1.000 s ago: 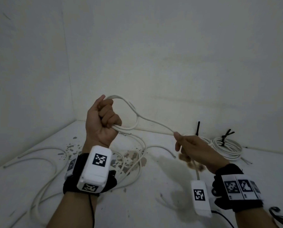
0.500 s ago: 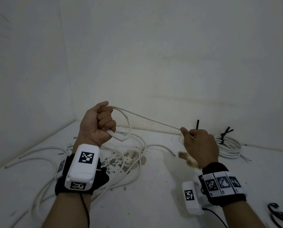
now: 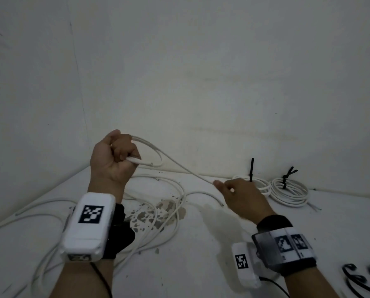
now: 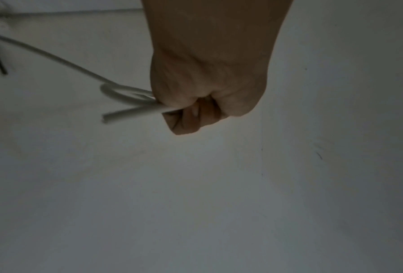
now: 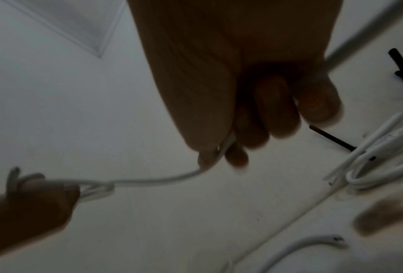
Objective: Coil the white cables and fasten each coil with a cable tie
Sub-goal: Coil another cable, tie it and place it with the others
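White floor (image 3: 201, 265), 2 tied coils (image 3: 291, 190), left hand (image 3: 113, 158) fisting white cable (image 3: 179, 166), right hand (image 3: 242, 196) pinching it

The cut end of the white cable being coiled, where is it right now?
In the head view the cable's cut end juts right from the raised left hand, just below the small loop it grips.

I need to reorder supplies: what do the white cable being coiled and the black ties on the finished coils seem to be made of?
White cable: apparently a smooth, matte plastic jacket; it bends into loops, and the cut end by the left hand looks round. The core isn't visible.
Black ties: likely stiff plastic or coated wire; their tails stand up straight from the finished coils. Too small to tell which.
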Tool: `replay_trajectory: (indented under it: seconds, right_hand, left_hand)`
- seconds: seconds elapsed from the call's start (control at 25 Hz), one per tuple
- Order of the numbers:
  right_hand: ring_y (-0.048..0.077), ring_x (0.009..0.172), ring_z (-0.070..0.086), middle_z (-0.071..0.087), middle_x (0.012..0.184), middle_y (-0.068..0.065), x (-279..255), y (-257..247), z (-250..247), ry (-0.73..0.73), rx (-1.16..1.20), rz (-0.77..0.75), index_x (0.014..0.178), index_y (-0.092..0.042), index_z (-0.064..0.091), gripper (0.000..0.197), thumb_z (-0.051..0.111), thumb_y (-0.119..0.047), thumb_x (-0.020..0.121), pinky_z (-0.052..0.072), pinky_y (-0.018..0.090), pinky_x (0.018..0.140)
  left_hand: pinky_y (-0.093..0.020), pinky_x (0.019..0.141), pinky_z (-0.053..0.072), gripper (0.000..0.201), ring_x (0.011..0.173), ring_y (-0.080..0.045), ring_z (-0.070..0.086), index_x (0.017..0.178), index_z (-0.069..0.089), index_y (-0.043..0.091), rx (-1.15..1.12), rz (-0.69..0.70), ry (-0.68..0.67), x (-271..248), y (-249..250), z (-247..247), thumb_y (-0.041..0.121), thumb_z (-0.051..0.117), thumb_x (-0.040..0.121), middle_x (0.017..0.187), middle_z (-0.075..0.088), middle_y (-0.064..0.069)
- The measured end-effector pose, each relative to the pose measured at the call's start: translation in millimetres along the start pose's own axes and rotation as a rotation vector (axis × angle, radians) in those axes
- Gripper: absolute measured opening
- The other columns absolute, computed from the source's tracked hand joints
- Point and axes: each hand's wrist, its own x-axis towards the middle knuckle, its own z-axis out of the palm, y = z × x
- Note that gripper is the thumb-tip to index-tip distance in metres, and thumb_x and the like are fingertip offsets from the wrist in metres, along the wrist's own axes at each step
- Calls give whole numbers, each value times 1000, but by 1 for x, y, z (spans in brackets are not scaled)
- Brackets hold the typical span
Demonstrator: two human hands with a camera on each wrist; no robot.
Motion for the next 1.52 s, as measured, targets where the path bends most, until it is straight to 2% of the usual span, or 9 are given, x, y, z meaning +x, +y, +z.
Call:
replay_trajectory:
  seconds: [0.2, 0.4, 0.52, 0.68, 0.88, 1.0, 1.2, 1.36, 1.52]
  right_hand:
    - [14, 52, 55, 56, 70, -2, -24, -11, -35, -537, 44, -124, 109, -26, 56, 19, 45, -40, 104, 51, 29, 59]
    - [8, 58, 47, 49, 70, -9, -32, -29, -46, -294, -199, -375, 122, -31, 46, 20, 48, -24, 103, 39, 22, 56]
    - [-5, 65, 43, 43, 73, -24, -40, -46, -45, -299, -244, -478, 116, -40, 62, 21, 56, -27, 100, 31, 12, 58]
    - [-4, 66, 53, 53, 72, -24, -52, -65, -48, -353, -180, -554, 113, -40, 70, 24, 58, -26, 98, 36, 10, 62]
    - [-4, 62, 58, 63, 66, -16, -52, -71, -59, -211, -37, -577, 94, -31, 65, 4, 68, -29, 93, 42, 17, 59]
    - [2, 61, 63, 67, 65, -14, -49, -69, -62, -71, 26, -586, 84, -29, 63, 14, 76, -32, 87, 53, 30, 62]
    - [2, 53, 56, 56, 50, -13, -45, -60, -75, 221, -97, -410, 69, -33, 64, 33, 77, -64, 69, 41, 25, 54]
    - [3, 51, 55, 56, 48, -20, -39, -46, -80, 236, 29, -372, 70, -34, 69, 30, 75, -63, 68, 34, 22, 52]
    - [5, 48, 54, 54, 46, -14, -34, -41, -77, 322, 84, -401, 74, -32, 71, 27, 73, -58, 76, 41, 28, 52]
  left_hand:
    - [-20, 38, 25, 29, 35, -13, 20, 46, 30, 17, -142, 513, 102, -5, 5, -10, -2, 28, 67, 44, 21, 0]
    - [-18, 39, 29, 23, 34, -12, 23, 46, 32, 16, 26, 536, 188, 4, 4, -21, 1, 34, 63, 43, 25, 2]
    - [-17, 39, 31, 24, 35, -9, 24, 44, 32, 16, 225, 469, 179, 7, -10, -12, 10, 42, 65, 43, 26, 5]
    - [-14, 36, 31, 29, 31, -6, 24, 49, 35, 18, 424, 176, 134, 9, -36, -1, 15, 46, 75, 43, 27, 9]
    - [-23, 49, 52, 35, 46, -14, 54, 62, 40, 19, 1008, -150, 89, 1, -80, 3, 25, 39, 96, 54, 48, 0]
    - [-26, 48, 52, 31, 54, -21, 65, 75, 50, 11, 1331, -282, 12, -11, -105, 5, 27, 41, 99, 66, 65, -10]
    - [-17, 33, 18, 37, 33, -6, 21, 66, 44, 17, 1466, -506, -119, -12, -118, 3, 30, 36, 100, 49, 39, 4]
    - [-17, 37, 14, 40, 37, -4, 15, 74, 46, 20, 1472, -614, -171, -12, -121, -1, 46, 35, 102, 51, 23, 9]
    - [-20, 40, 10, 50, 39, -5, 13, 68, 43, 21, 1499, -619, -227, -14, -120, -3, 63, 37, 93, 52, 20, 8]
